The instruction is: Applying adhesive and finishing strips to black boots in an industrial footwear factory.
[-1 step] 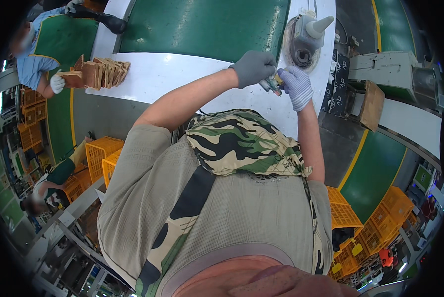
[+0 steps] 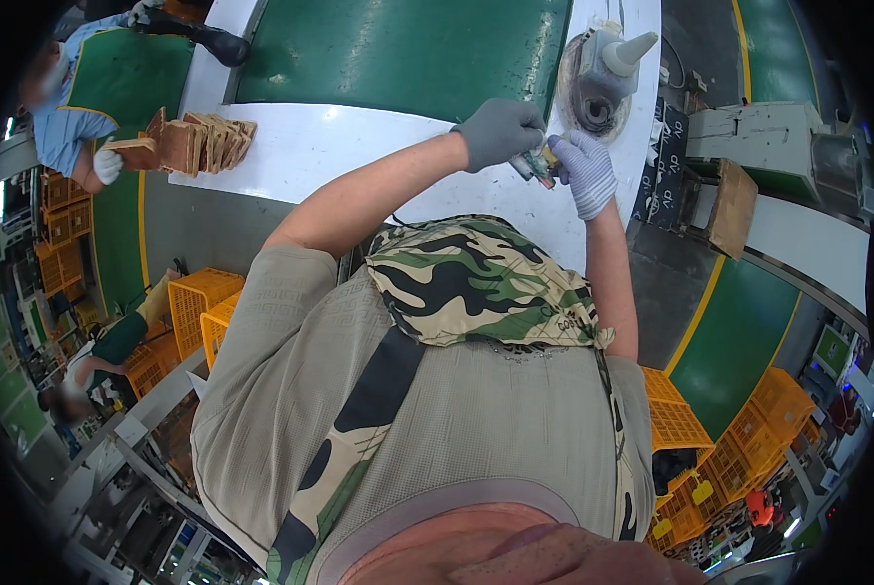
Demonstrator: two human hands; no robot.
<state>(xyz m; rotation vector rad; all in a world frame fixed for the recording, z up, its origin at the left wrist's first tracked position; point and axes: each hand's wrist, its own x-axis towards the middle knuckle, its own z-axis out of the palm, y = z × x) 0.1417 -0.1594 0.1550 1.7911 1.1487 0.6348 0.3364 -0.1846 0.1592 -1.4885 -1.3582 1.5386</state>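
Note:
My left hand (image 2: 500, 134), in a dark grey glove, is closed with its fingers curled at a small greenish and pale bundle (image 2: 532, 168) with reddish ends. My right hand (image 2: 586, 171), in a pale striped glove, pinches the other side of this bundle, where a yellowish bit shows at the fingertips. Both hands nearly meet over the white worktable (image 2: 378, 136), close to its right end. The bundle is too small and too covered by my fingers to name its kind.
A grey squeeze bottle (image 2: 601, 83) with a pale nozzle stands in a round dish just beyond my right hand. Across the table runs a green belt (image 2: 398, 49). At left, a co-worker's white-gloved hand (image 2: 108, 164) touches brown plates (image 2: 203, 144). Yellow crates (image 2: 203, 297) stand behind.
The co-worker's gloved hand at the left has shifted slightly outward with a brown plate. My own hands look practically the same.

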